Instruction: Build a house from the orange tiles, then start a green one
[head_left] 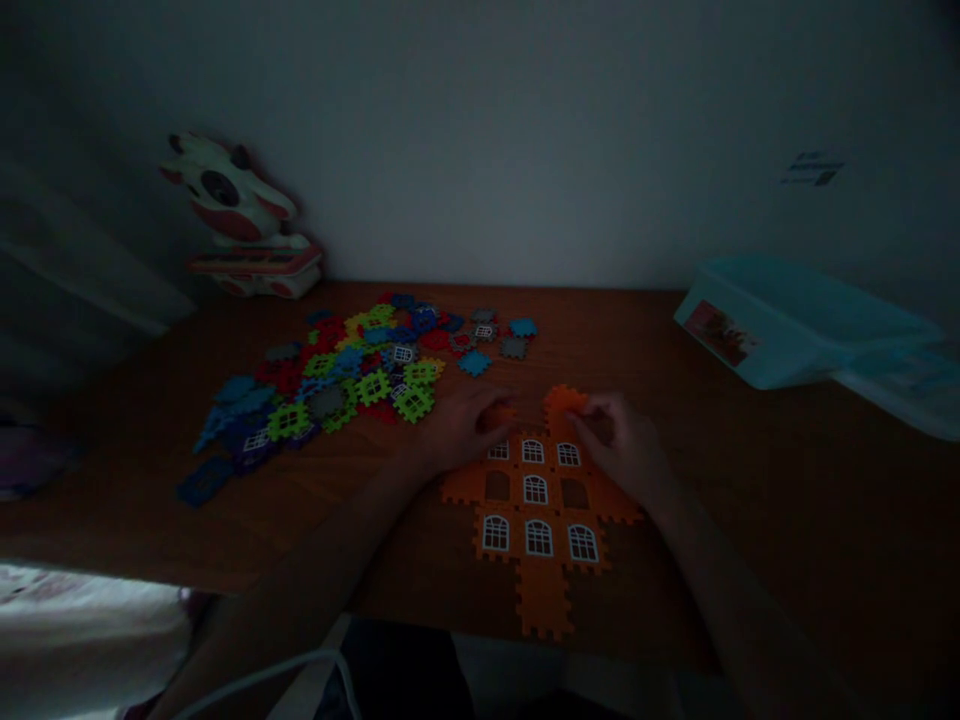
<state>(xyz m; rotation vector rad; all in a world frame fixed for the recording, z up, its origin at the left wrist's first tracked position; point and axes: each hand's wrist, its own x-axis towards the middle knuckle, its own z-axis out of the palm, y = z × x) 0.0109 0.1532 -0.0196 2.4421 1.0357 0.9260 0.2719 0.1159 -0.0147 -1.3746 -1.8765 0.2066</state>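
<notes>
left hand (465,425) curves down over a small orange notched piece (499,415), its fingers pressed together so that only a sliver of the piece shows. right hand (615,440) seems to pinch a second orange notched piece (564,400) between thumb and fingers. both pieces sit at the top of a flat orange house panel (540,590), so the hands seem placed to line up the notched edges there. the panel lies near the desk's (135,500) front edge, its white-framed windows facing up, within easy reach of both hands. farther left, toward the desk's back edge, a loose heap of multicoloured notched tiles (337,375) lies spread out, where pieces can be picked out by colour. a pale blue plastic box (780,325) sits at the back right corner, with a picture label on its side; its contents cannot be seen. a cow-patterned toy (232,200) stands at the back left corner.
</notes>
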